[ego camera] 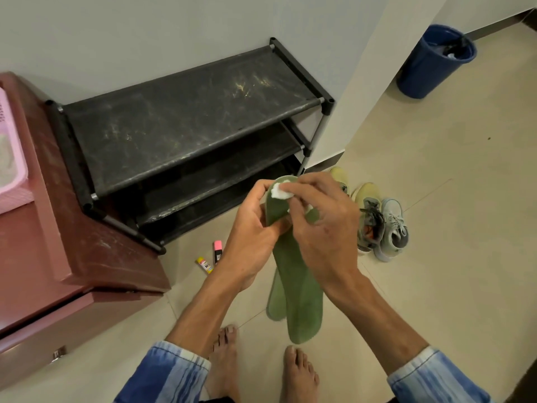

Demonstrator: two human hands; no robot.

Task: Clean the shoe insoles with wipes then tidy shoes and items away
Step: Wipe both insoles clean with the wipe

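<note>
Two green insoles (299, 289) hang together in front of me, one behind the other. My left hand (252, 231) grips them near the toe end. My right hand (322, 222) pinches a small white wipe (279, 192) against the toe of the front insole. On the floor to the right stand the shoes: a grey and yellow sneaker (368, 219), a pale blue-grey one (393, 228) beside it, and a yellow toe (339, 175) partly hidden behind my right hand.
A black three-tier shoe rack (186, 123) stands against the wall, dusty on top. A maroon cabinet (58, 251) with a pink basket (11, 158) is at left. A pink highlighter (217, 251) and a yellow stick (204, 264) lie on the floor. A blue bin (433, 62) stands far right.
</note>
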